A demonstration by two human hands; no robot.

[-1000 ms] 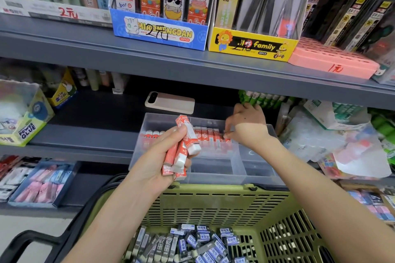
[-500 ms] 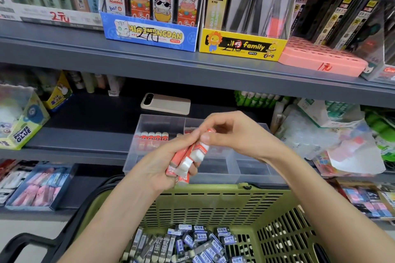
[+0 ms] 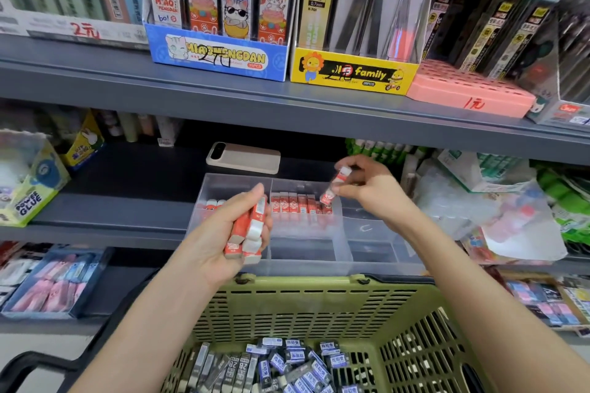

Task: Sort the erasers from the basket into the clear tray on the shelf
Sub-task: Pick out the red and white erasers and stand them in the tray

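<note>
My left hand [image 3: 223, 233] is closed around a bundle of red-and-white erasers [image 3: 247, 233], held above the near edge of the clear tray [image 3: 367, 252] on the middle shelf. My right hand [image 3: 367, 188] pinches one red-and-white eraser [image 3: 335, 183] upright over the right end of a row of red erasers [image 3: 300, 203] standing in the tray's back compartment. A couple more red erasers [image 3: 214, 203] stand in the back left compartment. The green basket [image 3: 313, 306] sits below, with many dark-sleeved erasers [image 3: 281, 364] in its bottom.
A beige phone [image 3: 244, 157] lies on the shelf behind the tray. Crumpled plastic packets [image 3: 498, 210] crowd the tray's right side. A glue box [image 3: 28, 188] stands at the left. The upper shelf [image 3: 223, 96] overhangs, carrying display boxes. Eraser trays sit on the lower shelf.
My right hand took one eraser from the bundle in my left hand and carried it right and back, over the row in the tray. My left hand stayed about where it was.
</note>
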